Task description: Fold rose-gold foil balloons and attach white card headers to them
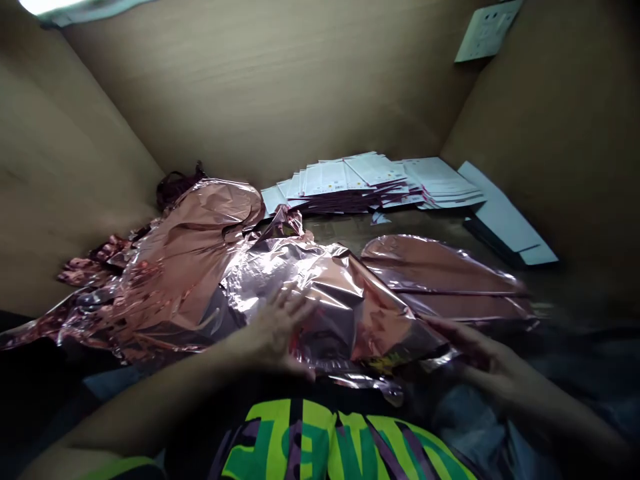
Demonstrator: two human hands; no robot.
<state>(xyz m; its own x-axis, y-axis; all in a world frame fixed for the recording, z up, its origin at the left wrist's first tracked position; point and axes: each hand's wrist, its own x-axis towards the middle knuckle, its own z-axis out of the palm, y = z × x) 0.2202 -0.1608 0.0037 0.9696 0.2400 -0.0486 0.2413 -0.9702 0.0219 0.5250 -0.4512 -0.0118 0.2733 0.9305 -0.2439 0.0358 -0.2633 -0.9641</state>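
A crinkled rose-gold foil sheet (325,287), looking like a flat, uninflated foil balloon, lies across the table in front of me. My left hand (277,330) rests on it with the fingers spread. At its right edge, my right hand (483,357) has its fingers stretched along the foil and its thumb apart; the palm side is partly hidden. More shiny foil of the same colour, a rounded-end piece (440,273), lies just beyond the right hand. A larger heap of foil (185,267) spreads to the left, with crumpled bits at its far side.
White printed cards or packets (350,175) lie fanned along the back wall. A white strip (510,213) and a dark flat object (493,241) sit at the right. Board walls enclose the table on three sides, with a socket plate (487,30) at upper right.
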